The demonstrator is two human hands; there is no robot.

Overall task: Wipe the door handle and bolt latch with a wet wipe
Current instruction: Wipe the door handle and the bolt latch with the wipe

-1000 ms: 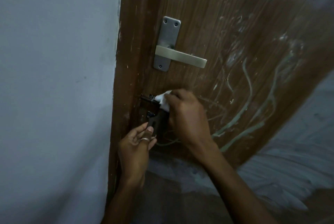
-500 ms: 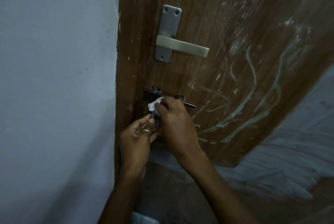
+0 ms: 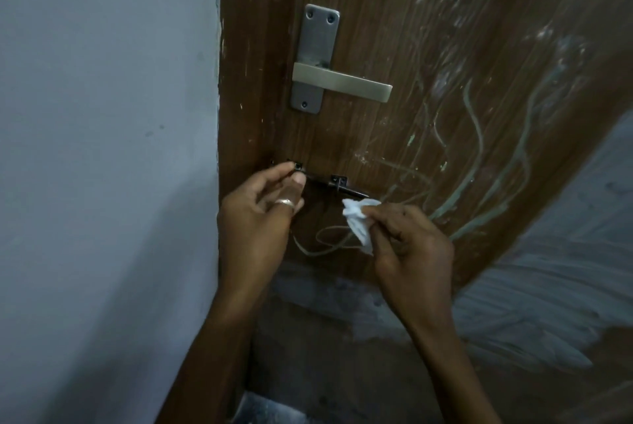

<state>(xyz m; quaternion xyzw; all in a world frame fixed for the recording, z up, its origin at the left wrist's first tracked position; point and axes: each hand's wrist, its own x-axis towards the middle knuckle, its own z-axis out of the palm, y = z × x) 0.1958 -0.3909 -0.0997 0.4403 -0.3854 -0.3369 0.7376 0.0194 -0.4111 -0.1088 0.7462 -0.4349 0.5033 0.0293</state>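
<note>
1. While pinching the left end of the bolt latch (image 3: 329,182) between thumb and forefinger, steadies it with the left hand (image 3: 260,214). Wears a ring (image 3: 285,202) there.
2. Clamps the crumpled wet wipe (image 3: 358,221) in the right hand (image 3: 407,245), with fingers bunched round it and the white wad poking out up and to the left of the knuckles.
3. Turns on one relation: runs nearly level across the door (image 3: 445,47), low down, with the long axis left to right and dipping a little toward the right. Lies up and to the left of the right hand, with the rod's right tip just above the wipe. Cannot tell whether touching or barely apart.
4. Puts the right hand nearer the free end and the left hand at the opposite end.
5. Judged from that: calls for a stroke along the rod, from the right tip toward the left hand, rather than across it.
6. Leaves the door handle (image 3: 342,83) well above the latch, lever pointing right from its screwed backplate, touched by neither hand.
7. Shows no brand, label or readable writing on handle, latch or wipe. Shows only pale scribbles (image 3: 476,136) on the wood, without legible letters.
</note>
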